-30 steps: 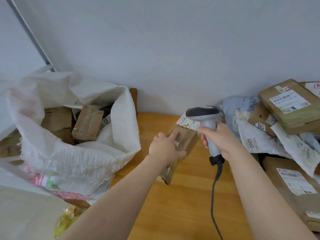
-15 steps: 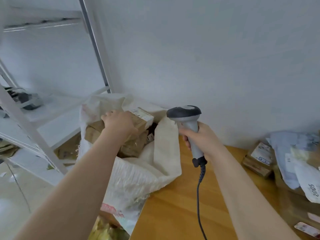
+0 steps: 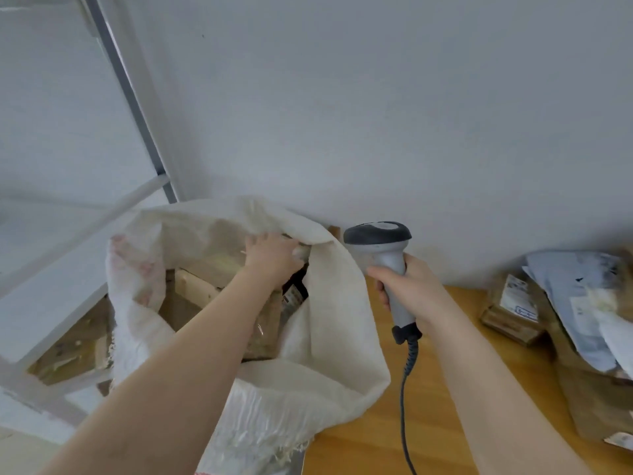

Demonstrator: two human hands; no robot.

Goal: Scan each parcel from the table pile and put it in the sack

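the left hand [image 3: 271,256] is reached down into the mouth of the white woven sack [image 3: 329,341], back of the hand up, with its fingers pushed under the folded far rim. whether it has hold of a parcel there or has let go cannot be told, as the palm side is hidden. brown boxes [image 3: 202,274] already sit in the sack below and beside the wrist.

the right hand [image 3: 409,294] is wrapped round the grip of the scanner [image 3: 376,232], head up and aimed away, with its cable [image 3: 407,389] hanging over the wooden surface [image 3: 445,426].

the parcel pile [image 3: 582,303] lies at the far right of the surface, well apart from the sack. its nearest piece, a small brown parcel [image 3: 510,305], has its label turned up. the pile is on the right hand's side and nearer to it, but that hand is taken by the scanner. so the next pick likely falls to the left hand, which would have to come out of the sack and cross rightward in front of the scanner.
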